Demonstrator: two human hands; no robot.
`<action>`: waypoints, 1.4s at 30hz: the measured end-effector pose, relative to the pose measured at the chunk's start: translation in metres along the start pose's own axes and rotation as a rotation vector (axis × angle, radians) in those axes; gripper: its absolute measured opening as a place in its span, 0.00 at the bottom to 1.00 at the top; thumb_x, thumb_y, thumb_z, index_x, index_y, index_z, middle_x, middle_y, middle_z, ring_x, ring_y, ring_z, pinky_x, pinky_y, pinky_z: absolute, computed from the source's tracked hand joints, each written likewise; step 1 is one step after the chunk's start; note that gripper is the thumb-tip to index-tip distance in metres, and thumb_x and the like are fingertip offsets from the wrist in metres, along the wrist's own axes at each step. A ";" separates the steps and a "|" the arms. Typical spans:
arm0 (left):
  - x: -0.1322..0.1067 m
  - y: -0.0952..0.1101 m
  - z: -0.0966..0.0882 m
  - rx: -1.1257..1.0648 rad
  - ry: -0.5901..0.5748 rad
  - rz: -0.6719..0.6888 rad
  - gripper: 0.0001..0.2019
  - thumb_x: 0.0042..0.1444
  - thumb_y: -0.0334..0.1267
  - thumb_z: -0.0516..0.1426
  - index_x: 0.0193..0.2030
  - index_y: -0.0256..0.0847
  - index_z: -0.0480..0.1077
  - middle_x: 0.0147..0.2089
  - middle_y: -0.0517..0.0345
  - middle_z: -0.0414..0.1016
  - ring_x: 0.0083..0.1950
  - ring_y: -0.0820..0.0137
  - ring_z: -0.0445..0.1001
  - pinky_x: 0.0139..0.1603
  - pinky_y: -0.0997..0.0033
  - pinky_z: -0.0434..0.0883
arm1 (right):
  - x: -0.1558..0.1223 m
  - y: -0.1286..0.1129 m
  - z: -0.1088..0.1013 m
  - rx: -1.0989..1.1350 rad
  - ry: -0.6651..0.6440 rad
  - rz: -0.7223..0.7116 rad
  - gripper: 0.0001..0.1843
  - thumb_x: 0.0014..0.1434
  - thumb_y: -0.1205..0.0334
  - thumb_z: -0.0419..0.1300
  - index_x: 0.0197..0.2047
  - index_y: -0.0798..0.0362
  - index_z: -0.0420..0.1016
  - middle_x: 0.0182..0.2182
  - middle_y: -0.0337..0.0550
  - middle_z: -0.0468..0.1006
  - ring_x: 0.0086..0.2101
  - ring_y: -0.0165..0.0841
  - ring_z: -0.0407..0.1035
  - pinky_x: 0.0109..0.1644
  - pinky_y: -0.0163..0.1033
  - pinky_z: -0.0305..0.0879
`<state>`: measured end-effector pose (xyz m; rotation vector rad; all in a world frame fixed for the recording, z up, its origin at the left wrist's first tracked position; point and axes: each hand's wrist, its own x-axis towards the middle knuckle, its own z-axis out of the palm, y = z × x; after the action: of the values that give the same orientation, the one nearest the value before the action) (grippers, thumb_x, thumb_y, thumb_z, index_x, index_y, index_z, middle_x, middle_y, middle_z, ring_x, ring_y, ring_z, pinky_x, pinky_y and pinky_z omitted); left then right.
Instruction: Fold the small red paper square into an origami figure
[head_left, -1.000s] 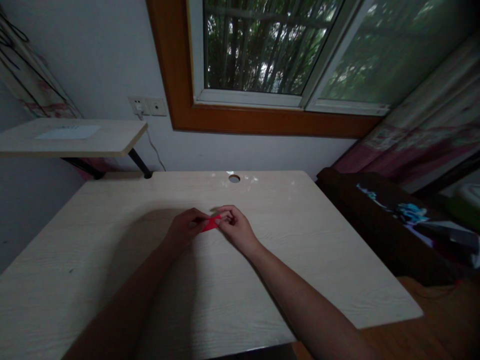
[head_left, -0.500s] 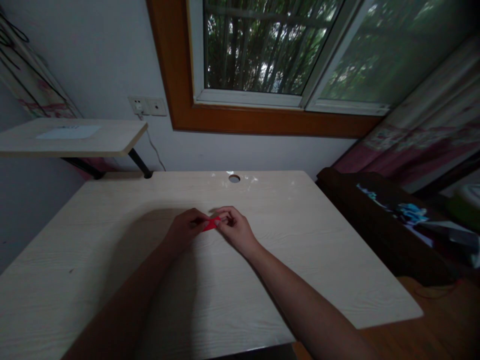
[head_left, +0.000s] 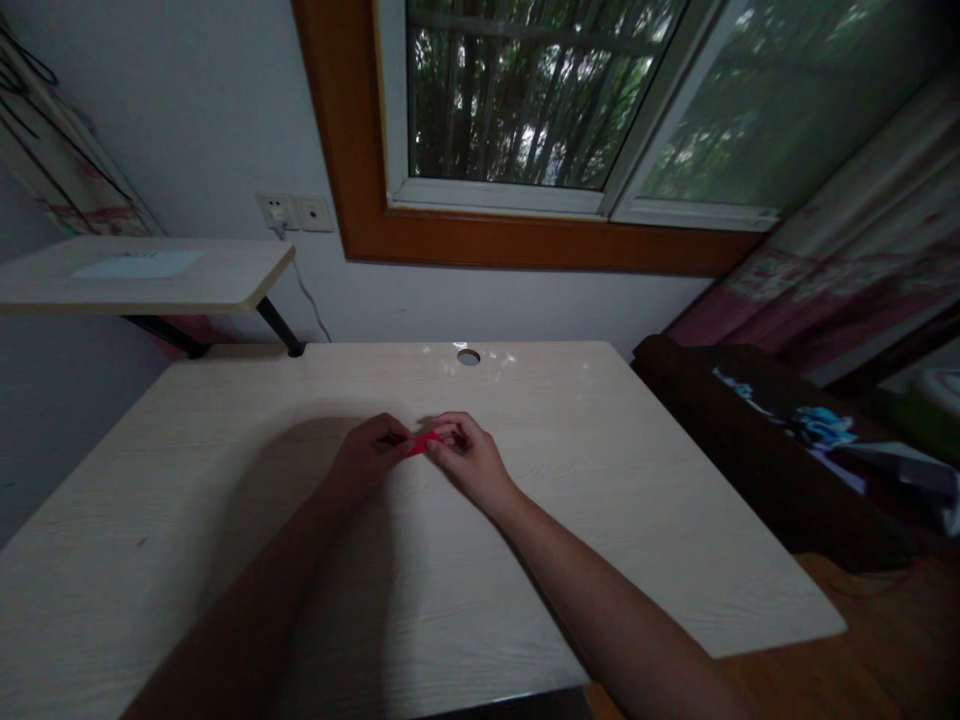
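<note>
Red and small, a flat-looking piece (head_left: 424, 443) sits between two bare hands over the middle of the pale wood-grain desk (head_left: 615, 490). The left hand (head_left: 367, 448) has its grip pinched on the piece's left end, thumb and fingers together; the right hand (head_left: 471, 455) grasps the right end, its thumb laid on the near side and its other fingers curled on the far side. Much of the piece is hidden by the fingers, and whether it touches the desktop I cannot tell. A soft shadow falls over the desk around the left forearm. Beyond the hands, near the far edge, is a round hole (head_left: 469, 357). At the far left a raised shelf (head_left: 247, 272) on black legs carries a white sheet (head_left: 139, 264). Behind stand a wall outlet (head_left: 294, 212) and a wood-framed window (head_left: 525, 100); to the right hangs a patterned curtain (head_left: 810, 225).
</note>
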<state>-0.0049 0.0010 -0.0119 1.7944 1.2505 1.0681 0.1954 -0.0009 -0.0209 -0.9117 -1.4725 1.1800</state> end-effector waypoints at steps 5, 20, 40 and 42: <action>0.000 -0.003 0.001 -0.177 0.019 -0.124 0.07 0.52 0.39 0.64 0.33 0.39 0.72 0.31 0.59 0.75 0.33 0.71 0.74 0.37 0.73 0.69 | 0.001 0.005 0.002 0.047 -0.038 0.008 0.21 0.54 0.60 0.67 0.51 0.49 0.70 0.38 0.42 0.79 0.36 0.32 0.74 0.42 0.38 0.70; 0.000 0.001 -0.001 -0.260 -0.119 -0.129 0.11 0.51 0.43 0.64 0.30 0.37 0.71 0.29 0.60 0.72 0.32 0.71 0.70 0.36 0.72 0.66 | 0.001 0.005 0.006 0.120 0.002 0.030 0.19 0.53 0.63 0.66 0.49 0.48 0.69 0.32 0.36 0.74 0.31 0.30 0.69 0.37 0.35 0.66; 0.002 0.002 -0.005 -0.388 -0.217 -0.185 0.10 0.52 0.42 0.64 0.32 0.38 0.73 0.30 0.60 0.74 0.33 0.70 0.71 0.39 0.71 0.68 | 0.000 0.003 0.006 0.315 -0.079 0.076 0.26 0.50 0.58 0.71 0.50 0.46 0.67 0.29 0.33 0.74 0.27 0.28 0.68 0.33 0.35 0.65; 0.002 0.000 -0.005 -0.355 -0.217 -0.173 0.10 0.52 0.43 0.64 0.33 0.38 0.73 0.30 0.59 0.74 0.33 0.70 0.72 0.40 0.70 0.69 | 0.001 0.004 0.005 0.309 -0.079 0.082 0.26 0.50 0.57 0.71 0.50 0.45 0.67 0.29 0.33 0.74 0.28 0.29 0.69 0.34 0.36 0.66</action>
<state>-0.0088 0.0031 -0.0095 1.4605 0.9943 0.9048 0.1899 -0.0007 -0.0247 -0.7248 -1.2771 1.4710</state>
